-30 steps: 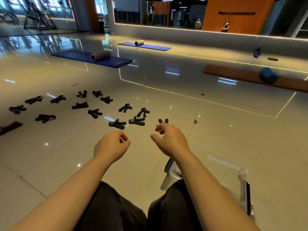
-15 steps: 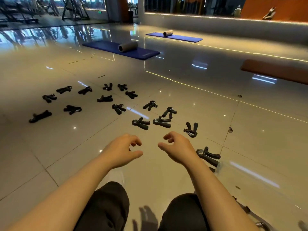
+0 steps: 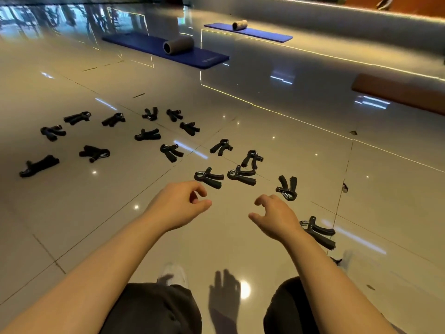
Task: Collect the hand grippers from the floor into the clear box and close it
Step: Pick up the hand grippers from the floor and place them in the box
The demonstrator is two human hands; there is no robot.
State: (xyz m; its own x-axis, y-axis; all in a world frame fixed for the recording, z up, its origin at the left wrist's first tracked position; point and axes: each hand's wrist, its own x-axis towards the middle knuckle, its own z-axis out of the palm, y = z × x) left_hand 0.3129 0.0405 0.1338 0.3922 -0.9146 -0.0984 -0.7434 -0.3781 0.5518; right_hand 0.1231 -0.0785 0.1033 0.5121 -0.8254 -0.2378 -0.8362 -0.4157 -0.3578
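Head view: both arms stretch forward, left hand (image 3: 179, 204) and right hand (image 3: 277, 219) each with grip loosely spread, pinching nothing. Hand grippers (image 3: 209, 177) lie scattered across the floor (image 3: 277, 121); collecting appears barely begun, clear box unseen.

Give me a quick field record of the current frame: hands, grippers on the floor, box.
left hand: empty, fingers curled, above the floor
right hand: empty, fingers curled
hand grippers: black, scattered on the tiled floor; none held
nearest to right hand: hand gripper just beyond it
clear box: not in view
background: blue mat with foam roller
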